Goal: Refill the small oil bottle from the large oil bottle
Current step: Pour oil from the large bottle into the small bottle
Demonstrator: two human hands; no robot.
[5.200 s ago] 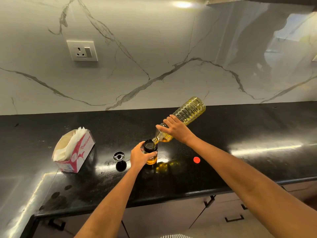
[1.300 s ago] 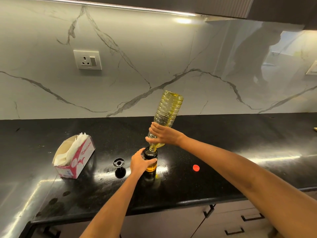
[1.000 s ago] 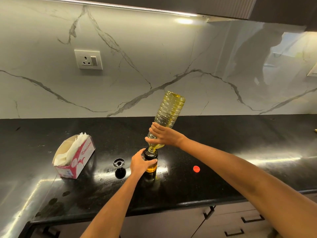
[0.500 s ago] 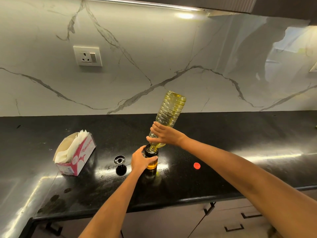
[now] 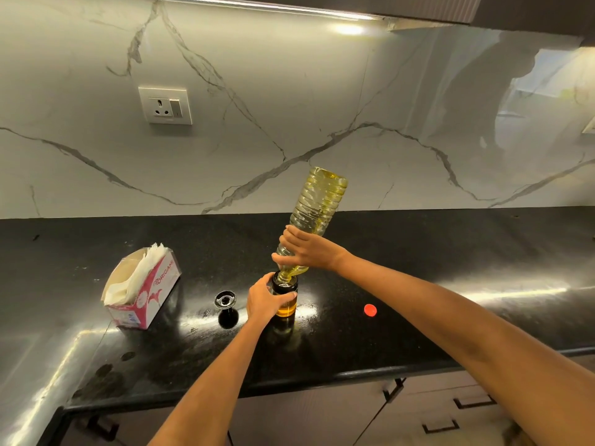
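Observation:
The small oil bottle [image 5: 286, 304], dark-necked with amber oil low inside, stands on the black counter [image 5: 386, 336]. My left hand [image 5: 264, 300] grips its side. The large ribbed clear bottle [image 5: 317, 202] is tipped almost upside down, base up and leaning right, with its mouth in the small bottle's opening. My right hand [image 5: 307, 249] grips its shoulder just above the neck. Only a little yellow oil shows in the large bottle, gathered near the neck.
A black stopper [image 5: 225, 300] stands on the counter left of the small bottle. A red cap [image 5: 370, 310] lies to the right. An open pink tissue box [image 5: 141, 286] sits further left. Marble backsplash with a wall socket [image 5: 165, 105] behind; the counter edge and drawers run below.
Since five seconds ago the large bottle has swung from a shallow tilt to nearly upside down. Over the last second both hands and bottles have stayed put.

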